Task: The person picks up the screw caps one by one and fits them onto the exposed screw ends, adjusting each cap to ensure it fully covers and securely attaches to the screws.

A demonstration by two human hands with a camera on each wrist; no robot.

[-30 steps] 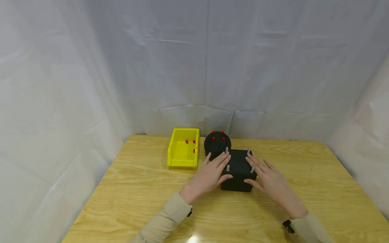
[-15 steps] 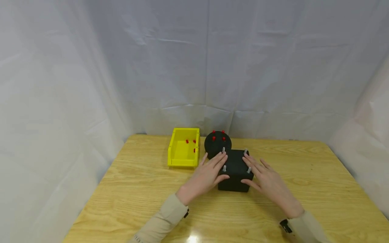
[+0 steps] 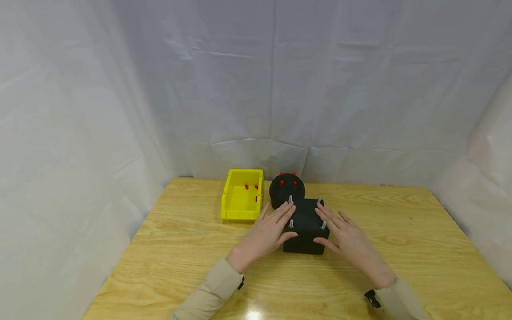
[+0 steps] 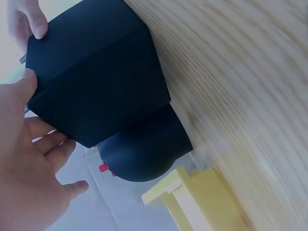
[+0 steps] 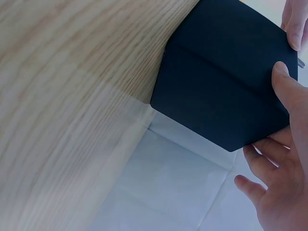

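Near the middle of the head view, a black square block with four upright grey pegs [image 3: 306,224] is being flanked on the wooden table [image 3: 192,249] by the left hand [image 3: 267,234] and the right hand [image 3: 347,240]; straight fingers are being pressed against its sides, nothing curled around it. Just above, a black round block with red pegs [image 3: 286,190] is touching it. Further left, a yellow plastic bin [image 3: 242,200] is holding loose red pegs [image 3: 256,187]. Judged from this, the grey pegs are being left uncapped, so most work remains.

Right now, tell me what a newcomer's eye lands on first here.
Two hands, left hand and right hand, flank a black square block with grey pegs at the middle of the wooden table. Behind it sits a black round block with red pegs, and left of that a yellow bin.
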